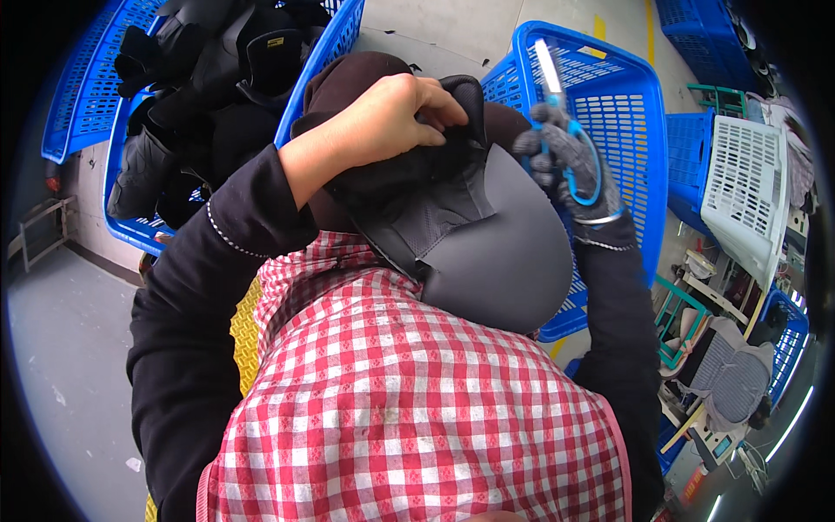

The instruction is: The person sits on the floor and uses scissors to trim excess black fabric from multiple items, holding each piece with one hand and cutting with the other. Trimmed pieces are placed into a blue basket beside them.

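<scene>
Piece (509,257) lies across the person's lap (361,71) | left hand (383,117), bare, pinches its black edge, fingers curled | right hand (567,157), gloved, closed round scissors (551,78), blades up | from here I fear a careless swing nicking that bare hand or scoring the piece

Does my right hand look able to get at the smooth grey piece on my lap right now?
Probably yes: your gloved right hand is close beside the grey piece with nothing visible between them, though its grip is taken up by blue-handled scissors.
</scene>
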{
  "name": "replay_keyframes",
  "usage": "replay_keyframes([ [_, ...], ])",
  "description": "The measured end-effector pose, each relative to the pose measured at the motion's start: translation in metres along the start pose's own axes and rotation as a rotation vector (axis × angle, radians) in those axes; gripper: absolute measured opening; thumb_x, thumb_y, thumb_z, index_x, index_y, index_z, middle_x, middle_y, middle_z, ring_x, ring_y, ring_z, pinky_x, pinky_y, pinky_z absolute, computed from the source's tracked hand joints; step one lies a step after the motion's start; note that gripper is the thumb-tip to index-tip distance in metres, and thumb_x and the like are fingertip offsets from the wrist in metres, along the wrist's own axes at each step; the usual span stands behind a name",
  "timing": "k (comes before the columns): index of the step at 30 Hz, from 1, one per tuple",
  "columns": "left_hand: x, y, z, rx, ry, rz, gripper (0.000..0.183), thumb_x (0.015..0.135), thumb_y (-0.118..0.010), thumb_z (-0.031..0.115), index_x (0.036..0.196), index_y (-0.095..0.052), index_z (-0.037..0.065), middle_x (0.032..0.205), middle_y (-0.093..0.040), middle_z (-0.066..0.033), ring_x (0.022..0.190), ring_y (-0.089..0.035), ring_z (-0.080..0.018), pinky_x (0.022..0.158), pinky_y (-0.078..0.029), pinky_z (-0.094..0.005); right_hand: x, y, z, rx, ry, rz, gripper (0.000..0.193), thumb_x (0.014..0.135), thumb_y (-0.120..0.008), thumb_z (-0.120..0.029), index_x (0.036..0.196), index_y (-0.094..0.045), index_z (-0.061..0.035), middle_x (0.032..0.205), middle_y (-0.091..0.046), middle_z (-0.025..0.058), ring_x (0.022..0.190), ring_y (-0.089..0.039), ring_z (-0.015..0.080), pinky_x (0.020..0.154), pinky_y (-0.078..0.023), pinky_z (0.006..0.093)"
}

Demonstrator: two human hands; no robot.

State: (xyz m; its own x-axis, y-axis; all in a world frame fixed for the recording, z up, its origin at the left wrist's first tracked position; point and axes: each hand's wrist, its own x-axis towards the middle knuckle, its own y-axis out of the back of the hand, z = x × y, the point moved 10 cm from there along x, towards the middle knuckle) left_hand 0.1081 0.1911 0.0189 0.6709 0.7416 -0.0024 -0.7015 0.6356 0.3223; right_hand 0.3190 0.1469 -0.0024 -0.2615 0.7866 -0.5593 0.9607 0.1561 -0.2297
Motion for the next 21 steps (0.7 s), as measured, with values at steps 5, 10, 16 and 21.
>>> replay_keyframes([
  [5, 0.006, -0.018, 0.02, 0.322, -0.145, -0.028, 0.027, 0.082, -0.077, 0.003, 0.109, -0.075, 0.003, 0.102, -0.069, -0.0067, 0.091, -0.071, -0.0237, 0.082, -0.058, -0.033, -0.061, -0.009, -0.093, -1.546, 0.805, 0.289, 0.046, 0.079, -0.084, -0.012, 0.124, -0.073, -0.0096, 0.111, -0.074, 0.0138, 0.097, -0.073, 0.0281, 0.084, -0.059, 0.0378],
  [10, 0.01, -0.036, 0.037, 0.58, -0.296, 0.03, 0.02, 0.083, -0.077, 0.012, 0.102, -0.074, 0.006, 0.096, -0.066, -0.0056, 0.085, -0.07, -0.0276, 0.074, -0.058, -0.0368, -0.066, -0.023, -0.076, -1.977, 0.705, 0.083, 0.059, 0.074, -0.081, -0.011, 0.132, -0.069, -0.0132, 0.109, -0.072, 0.013, 0.1, -0.07, 0.031, 0.087, -0.057, 0.0428],
  [16, 0.014, -0.04, 0.04, 0.686, -0.341, 0.062, 0.013, 0.087, -0.074, 0.015, 0.097, -0.073, 0.006, 0.094, -0.065, -0.0053, 0.082, -0.071, -0.0275, 0.073, -0.058, -0.0373, -0.072, -0.026, -0.059, -2.17, 0.511, 0.051, 0.056, 0.081, -0.078, -0.014, 0.136, -0.066, -0.0133, 0.11, -0.071, 0.0132, 0.102, -0.07, 0.0305, 0.087, -0.057, 0.0431],
  [21, 0.011, -0.041, 0.042, 0.718, -0.341, 0.086, 0.009, 0.089, -0.072, 0.012, 0.096, -0.073, 0.006, 0.094, -0.066, -0.0055, 0.081, -0.072, -0.0265, 0.073, -0.059, -0.0372, -0.087, -0.041, -0.06, -2.202, 0.5, 0.139, 0.056, 0.083, -0.076, -0.015, 0.137, -0.065, -0.0131, 0.11, -0.071, 0.0133, 0.101, -0.07, 0.0306, 0.085, -0.057, 0.0431],
])
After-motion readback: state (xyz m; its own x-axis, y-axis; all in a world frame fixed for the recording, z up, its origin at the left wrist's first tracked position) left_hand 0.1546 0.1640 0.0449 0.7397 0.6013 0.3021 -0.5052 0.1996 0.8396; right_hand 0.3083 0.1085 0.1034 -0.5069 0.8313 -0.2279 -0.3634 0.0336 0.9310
